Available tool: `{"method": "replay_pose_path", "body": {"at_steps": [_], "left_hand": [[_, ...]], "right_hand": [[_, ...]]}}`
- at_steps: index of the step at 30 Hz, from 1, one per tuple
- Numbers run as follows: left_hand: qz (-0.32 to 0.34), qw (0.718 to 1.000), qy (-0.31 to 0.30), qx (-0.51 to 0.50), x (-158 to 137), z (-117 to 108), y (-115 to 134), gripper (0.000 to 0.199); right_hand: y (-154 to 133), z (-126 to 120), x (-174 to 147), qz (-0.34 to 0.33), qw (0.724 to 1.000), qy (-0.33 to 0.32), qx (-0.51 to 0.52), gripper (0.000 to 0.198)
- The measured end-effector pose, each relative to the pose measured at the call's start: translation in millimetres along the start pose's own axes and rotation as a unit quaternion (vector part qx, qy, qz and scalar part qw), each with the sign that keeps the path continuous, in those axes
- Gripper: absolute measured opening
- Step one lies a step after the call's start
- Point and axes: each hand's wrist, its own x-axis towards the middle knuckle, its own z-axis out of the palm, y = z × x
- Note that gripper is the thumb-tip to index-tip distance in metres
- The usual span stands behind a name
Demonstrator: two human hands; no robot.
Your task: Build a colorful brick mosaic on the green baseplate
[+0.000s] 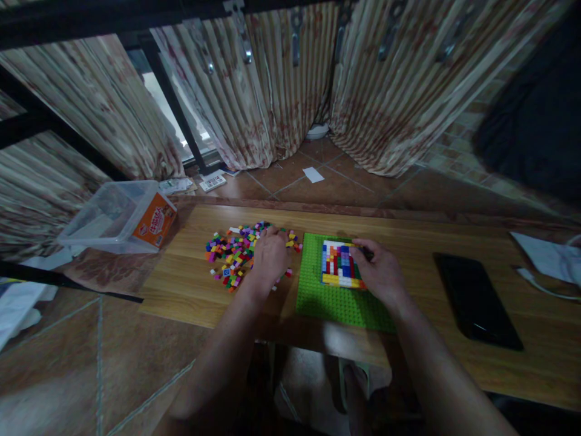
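Loose bricks lay beside the green baseplate, presumably for easy picking.
Left hand bent over them; right hand curled at the brick build on top, perhaps steadying it; grips couldn't be told.

Loose bricks on the left: hard plastic, smooth sides, a little shiny
Built bricks on the right: the same hard plastic, bumpy on top
Green board: plastic, rough with rows of little round bumps
Table: looks like wood, with stripy grain, smooth, a bit shiny at the near edge
Box on the far left: thin see-through plastic, smooth and shiny
Black slab on the right: dark, flat, smooth and glossy
Far curtains: soft cloth, matt, all folds
Curtain hooks: shiny metal
Floor: hard tiles, slightly shiny
Far white sheet: looks like paper, matt
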Motion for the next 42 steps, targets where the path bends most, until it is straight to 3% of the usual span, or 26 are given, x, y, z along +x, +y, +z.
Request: {"method": "replay_pose_path", "body": {"at_steps": [16, 26, 36, 42], "left_hand": [[-0.019, 0.997, 0.017, -0.067, 2.7, -5.8, 0.3, 0.017], [0.105, 0.967, 0.038, -0.228, 3.5, 2.2, 30.6, 0.014], [0.141, 0.958, 0.019, -0.249, 5.9, 13.4, 50.6, 0.022], [0.125, 0.966, 0.022, -0.227, 5.5, 14.0, 59.4, 0.021]], "right_hand": [[-4.9, -2.1, 0.5, -0.002, 1.000, -0.010, -0.011, 0.038], [-8.1, -2.6, 0.4, 0.007, 1.000, -0.014, -0.001, 0.036], [-8.3, -3.5, -0.6, -0.001, 1.000, -0.016, -0.005, 0.033], [-10.3, -4.9, -0.5, 0.002, 1.000, -0.024, -0.006, 0.033]]}}
